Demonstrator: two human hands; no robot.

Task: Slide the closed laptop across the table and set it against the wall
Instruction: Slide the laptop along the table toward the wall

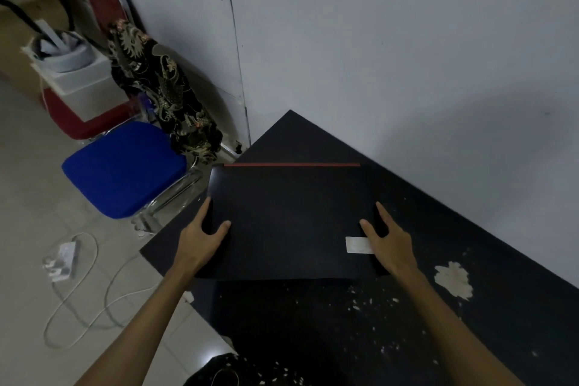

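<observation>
A closed black laptop (291, 219) with a red strip along its far edge and a white sticker near its right front corner lies flat on the black table (501, 307). My left hand (200, 238) grips the laptop's left edge, thumb on the lid and fingers along the side. My right hand (388, 241) grips the right edge the same way, partly covering the sticker. The laptop's far edge lies a short way from the white wall (407, 56), which runs diagonally behind the table. Its left corner reaches over the table's left edge.
The table top has chipped pale patches (452, 279) on the right. A blue chair (125, 166) with patterned cloth stands left of the table, a red chair (103, 3) with a white box behind it. A power strip (62, 260) with white cable lies on the floor.
</observation>
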